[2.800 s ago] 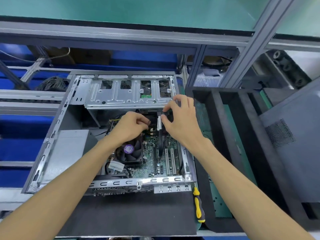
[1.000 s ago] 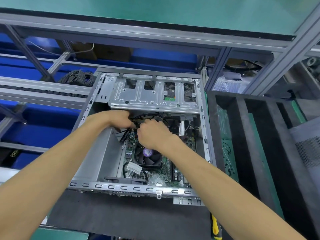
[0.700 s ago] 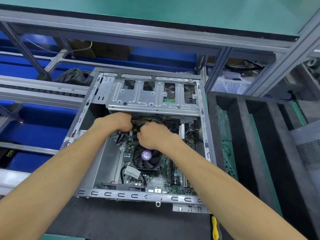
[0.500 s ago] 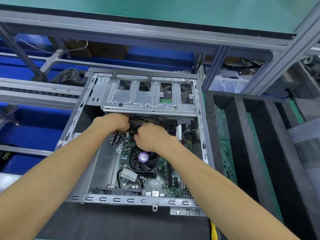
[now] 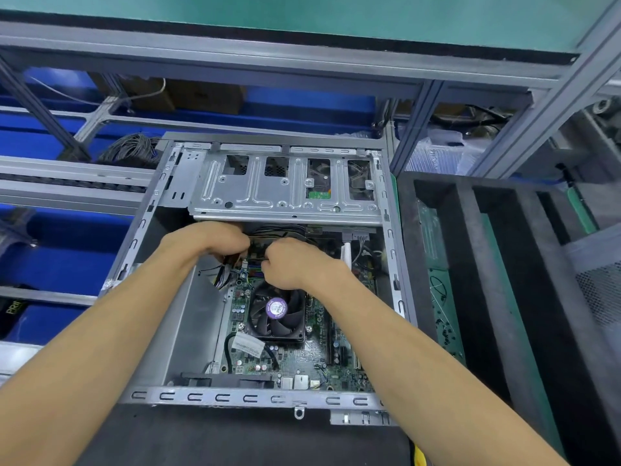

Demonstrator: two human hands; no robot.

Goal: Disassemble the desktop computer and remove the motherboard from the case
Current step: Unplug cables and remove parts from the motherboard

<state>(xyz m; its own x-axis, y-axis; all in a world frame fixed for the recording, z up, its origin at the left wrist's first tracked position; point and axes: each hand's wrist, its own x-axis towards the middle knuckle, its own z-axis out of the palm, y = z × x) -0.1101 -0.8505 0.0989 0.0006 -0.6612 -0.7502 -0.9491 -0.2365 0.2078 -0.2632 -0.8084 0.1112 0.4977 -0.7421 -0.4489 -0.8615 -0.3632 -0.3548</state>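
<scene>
While the motherboard point(image 5: 295, 359) lies flat on the floor of the open case point(image 5: 255, 396), both hands work at its far edge, just under the metal drive cage point(image 5: 285, 188). The left hand point(image 5: 208, 238) has its fingers curled down around a bundle of yellow and black cables point(image 5: 225, 275) that runs to the board's upper left corner. The right hand point(image 5: 294, 262) sits just beside it, knuckles up and fingers bent under toward the same connector area; what exactly its fingertips pinch is hidden beneath the hand, so I cannot tell its grip. Directly below the right hand sits the black CPU fan point(image 5: 276, 314) with a purple round label at its hub, and a white sticker lies near its lower left corner. A white flat connector point(image 5: 346, 253) stands upright to the right of the right hand. The case rests on a dark mat point(image 5: 235, 438). To the right stands a black foam tray point(image 5: 470, 264) with long slots, one holding a green circuit board point(image 5: 440, 297). A yellow tool handle point(image 5: 418, 457) peeks out at the bottom edge beside the right forearm. Beyond the case runs a grey aluminium frame point(image 5: 268, 62) with blue bins behind it.
</scene>
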